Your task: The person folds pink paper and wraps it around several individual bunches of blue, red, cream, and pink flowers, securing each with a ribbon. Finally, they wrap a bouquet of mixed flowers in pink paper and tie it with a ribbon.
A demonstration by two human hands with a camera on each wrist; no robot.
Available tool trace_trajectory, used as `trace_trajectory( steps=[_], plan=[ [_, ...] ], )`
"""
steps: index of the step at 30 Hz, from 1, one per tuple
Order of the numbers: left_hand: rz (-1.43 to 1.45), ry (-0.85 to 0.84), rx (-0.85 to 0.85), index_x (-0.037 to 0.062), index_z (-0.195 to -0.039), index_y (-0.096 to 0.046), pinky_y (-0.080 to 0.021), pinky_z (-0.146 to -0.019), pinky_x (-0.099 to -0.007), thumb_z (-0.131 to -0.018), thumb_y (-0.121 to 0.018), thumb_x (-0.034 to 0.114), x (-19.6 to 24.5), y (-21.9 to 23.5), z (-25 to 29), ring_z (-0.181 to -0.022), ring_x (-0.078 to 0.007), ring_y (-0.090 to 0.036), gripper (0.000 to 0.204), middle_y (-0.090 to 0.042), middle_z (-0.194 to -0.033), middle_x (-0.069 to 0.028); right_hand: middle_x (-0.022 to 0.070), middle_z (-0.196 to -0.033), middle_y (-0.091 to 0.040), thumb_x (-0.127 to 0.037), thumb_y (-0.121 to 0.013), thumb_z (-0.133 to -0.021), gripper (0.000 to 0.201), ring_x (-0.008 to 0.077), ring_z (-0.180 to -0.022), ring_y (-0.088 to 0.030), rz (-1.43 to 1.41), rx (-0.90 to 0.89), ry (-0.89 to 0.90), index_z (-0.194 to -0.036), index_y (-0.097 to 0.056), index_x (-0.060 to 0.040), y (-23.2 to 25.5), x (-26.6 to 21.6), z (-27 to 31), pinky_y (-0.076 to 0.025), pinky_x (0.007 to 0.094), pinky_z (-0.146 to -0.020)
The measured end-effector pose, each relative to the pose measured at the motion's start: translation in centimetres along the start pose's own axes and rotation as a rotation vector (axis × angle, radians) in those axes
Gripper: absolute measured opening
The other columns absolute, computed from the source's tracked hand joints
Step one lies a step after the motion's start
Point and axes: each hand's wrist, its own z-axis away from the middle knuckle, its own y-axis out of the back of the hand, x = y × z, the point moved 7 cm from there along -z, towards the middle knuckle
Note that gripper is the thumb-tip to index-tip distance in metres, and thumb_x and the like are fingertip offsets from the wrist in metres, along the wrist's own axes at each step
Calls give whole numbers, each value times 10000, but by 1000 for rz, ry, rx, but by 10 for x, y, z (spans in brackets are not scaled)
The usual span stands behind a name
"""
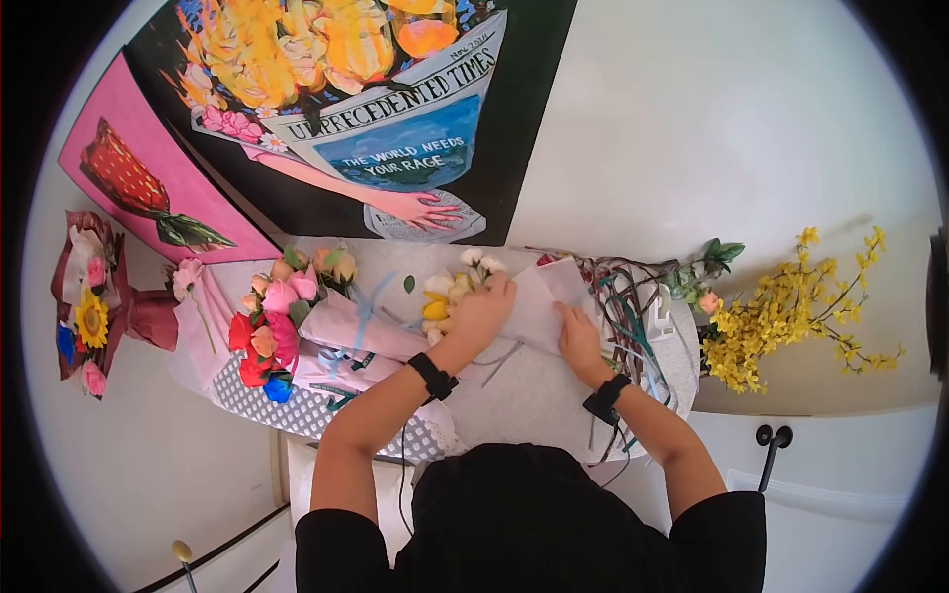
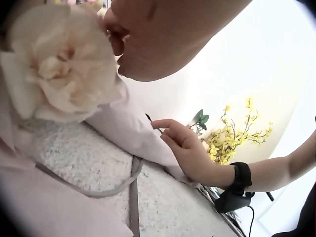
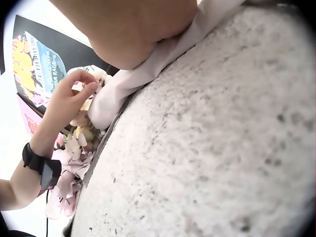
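Observation:
A sheet of pale wrapping paper (image 1: 539, 314) lies across the table beside white and yellow flowers (image 1: 436, 309). The left hand (image 1: 481, 314) is at the flowers and the paper's left edge, its thumb and finger pinching what looks like the paper; the exact contact is partly hidden. On the paper's right part, the right hand (image 1: 580, 341) holds the edge between thumb and fingers. In the left wrist view a cream flower (image 2: 59, 64) is close to the left hand (image 2: 168, 39). The right wrist view shows the rolled paper (image 3: 118, 91) under the right hand (image 3: 138, 29).
Wrapped bouquets (image 1: 282, 331) fill the table's left side. Stems and ribbons (image 1: 623, 306) lie at the right, near yellow branches (image 1: 756, 331). Paintings (image 1: 395, 128) stand behind the table. A loose green leaf (image 1: 409, 284) and grey strips (image 1: 502, 364) are near the left arm.

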Motion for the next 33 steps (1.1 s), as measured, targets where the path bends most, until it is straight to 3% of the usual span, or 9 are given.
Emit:
trace_trajectory(
  steps=[2,4,5,7,11,17,24,29,33],
  plan=[
    [0,-127,78,70,-965,-528,-492,-696,-363,-756,-526,151,3,8,-9,-763,-184,-596,224,-564,-977,-67,126,-764,-496,28,-501,-719,387,309,-726,-533,0,6,16,-1080,-565,-97,1,-2,0,-449,394,-639],
    [116,-498,347,66,-1045,-533,-409,-890,-420,-765,-492,106,15,26,-11,-844,-201,-580,285,-589,-949,-57,122,-755,-484,29,-505,-719,381,302,-715,-527,10,19,40,-1073,-570,-95,2,-3,0,-447,390,-630],
    [116,-498,348,66,-1045,-533,-409,-890,-420,-765,-492,106,12,25,-11,-844,-201,-580,285,-589,-949,-57,118,-746,-472,30,-509,-719,374,295,-704,-522,20,32,65,-1066,-576,-93,3,-4,0,-444,387,-622],
    [60,-462,-209,76,-1089,-534,-289,-990,-461,-773,-468,100,4,-18,-13,-901,-216,-567,323,-613,-896,-56,118,-750,-471,25,-515,-718,365,293,-705,-522,31,38,75,-1059,-580,-89,4,-4,1,-444,387,-620],
    [33,-492,-53,95,-1130,-527,-335,-918,-443,-779,-473,138,-2,-22,-12,-831,-212,-582,358,-613,-797,-55,140,-770,-471,35,-510,-717,373,304,-717,-513,22,38,71,-1067,-589,-67,1,-2,2,-435,385,-631],
    [-193,-334,-299,111,-1190,-508,-350,-802,-386,-787,-520,278,-3,-36,-18,-757,-200,-568,436,-588,-748,-45,125,-787,-486,-11,-519,-693,388,300,-748,-508,141,-19,139,-1075,-566,-60,-6,-7,-2,-424,392,-645],
    [223,-380,-215,229,-1219,-505,-352,-778,-430,-803,-505,498,-16,-17,-7,-933,-241,-507,496,-568,-917,-93,125,-839,-500,-50,-525,-665,440,306,-830,-476,176,-44,156,-1105,-524,-31,-4,-5,-6,-375,427,-726],
    [158,-348,-296,254,-1222,-501,-344,-769,-431,-792,-475,561,-13,-28,6,-963,-246,-485,529,-547,-996,-91,191,-1088,-465,-105,-573,-630,545,360,-1003,-418,218,213,18,-1152,-457,0,27,-5,-22,-330,477,-831],
    [27,-317,-345,269,-1224,-495,-327,-773,-452,-802,-425,592,-6,-33,7,-986,-242,-472,536,-539,-1027,-88,174,-1044,-518,-119,-613,-647,560,326,-961,-472,95,178,-244,-1162,-438,12,14,55,-35,-363,432,-841]
  ],
)
